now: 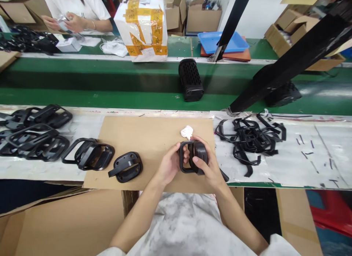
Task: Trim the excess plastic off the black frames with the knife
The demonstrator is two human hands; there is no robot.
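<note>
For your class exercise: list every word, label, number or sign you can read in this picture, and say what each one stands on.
No text can be read with certainty.
Yellow tape on the white wrapped box: dark printed characters, too blurred and small to read.
Black plastic part held by left hand and right hand: no lettering visible.
Cardboard sheet: no print visible.

Both hands gripped a black plastic frame part (192, 157) above the cardboard sheet (143, 138) on the desk (316, 153): left hand (169, 166) on its left edge, right hand (210, 168) wrapped around its right side. A crumpled white cloth (187, 131) lay just behind, and a finished black piece (126, 167) lay to the left.
</note>
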